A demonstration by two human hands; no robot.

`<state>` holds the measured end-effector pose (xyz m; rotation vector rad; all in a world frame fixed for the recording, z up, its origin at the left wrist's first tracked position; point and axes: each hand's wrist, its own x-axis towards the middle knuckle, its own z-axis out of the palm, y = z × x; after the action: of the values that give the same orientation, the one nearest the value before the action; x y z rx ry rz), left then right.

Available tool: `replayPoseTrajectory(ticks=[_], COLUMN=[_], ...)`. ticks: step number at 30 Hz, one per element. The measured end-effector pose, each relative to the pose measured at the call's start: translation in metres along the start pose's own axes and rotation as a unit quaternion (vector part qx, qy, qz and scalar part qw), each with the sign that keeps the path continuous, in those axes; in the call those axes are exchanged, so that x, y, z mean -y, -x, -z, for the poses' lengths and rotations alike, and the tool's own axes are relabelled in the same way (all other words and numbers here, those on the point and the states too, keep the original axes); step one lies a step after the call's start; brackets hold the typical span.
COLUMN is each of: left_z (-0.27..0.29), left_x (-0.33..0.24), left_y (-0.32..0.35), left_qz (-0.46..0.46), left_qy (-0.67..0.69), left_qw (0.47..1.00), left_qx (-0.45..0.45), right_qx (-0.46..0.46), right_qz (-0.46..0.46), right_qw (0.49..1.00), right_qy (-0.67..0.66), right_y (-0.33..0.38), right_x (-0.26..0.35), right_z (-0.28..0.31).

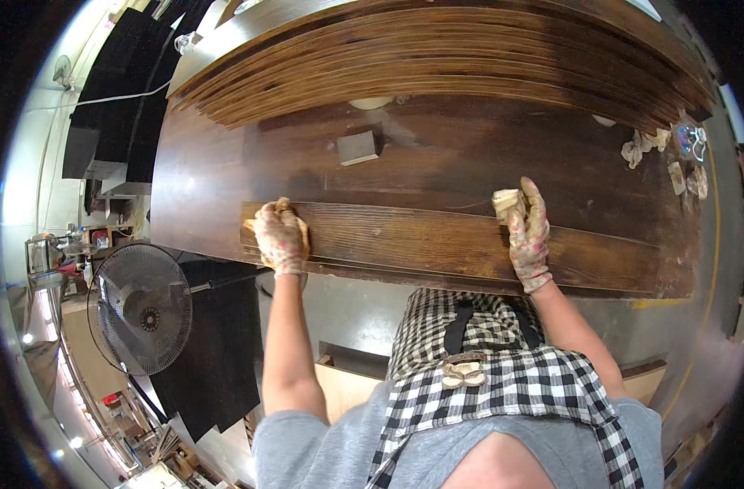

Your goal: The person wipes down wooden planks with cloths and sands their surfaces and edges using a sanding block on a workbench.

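Head view: stain-wiping step, as I judge it. Left hand [280, 237], gloved, presses flat on the left end of the long wood plank [437, 244], fingers together over a pad I can barely see. Right hand [528, 236] has its fingers clamped on a pale rag [505, 202] at the plank's far edge. Plank lies along the near edge of the dark worktable [209, 163]. Next move calls for an even wipe along the grain while my left steadies.

Dark-stained wooden plank [437, 244] showed raised, matt grain; gloves [281, 238] were stained cloth, the rag [506, 204] pale cloth, the block [357, 147] grey foam
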<state>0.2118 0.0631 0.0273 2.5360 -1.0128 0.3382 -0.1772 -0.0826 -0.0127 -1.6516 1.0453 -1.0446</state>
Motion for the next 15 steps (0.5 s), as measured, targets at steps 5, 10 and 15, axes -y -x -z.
replayPoseTrajectory(ticks=[5,10,15], left_z=[-0.015,0.026,0.03], left_x=[-0.107,-0.196,-0.21], left_y=[0.07,0.132,0.116], left_qz=[-0.104,-0.126,0.034], left_qy=[0.204,0.317,0.563], left_qw=[0.962,0.863,0.687], left_qx=[0.149,0.373,0.459], right_qx=[0.001,0.003,0.082], right_qz=[0.001,-0.106,-0.11], right_qw=[0.999,0.941,0.895], right_qy=[-0.049,-0.321,-0.425], right_y=[-0.002,-0.014,0.015], right_x=[0.004,0.031,0.051], right_z=[-0.002,0.011,0.008])
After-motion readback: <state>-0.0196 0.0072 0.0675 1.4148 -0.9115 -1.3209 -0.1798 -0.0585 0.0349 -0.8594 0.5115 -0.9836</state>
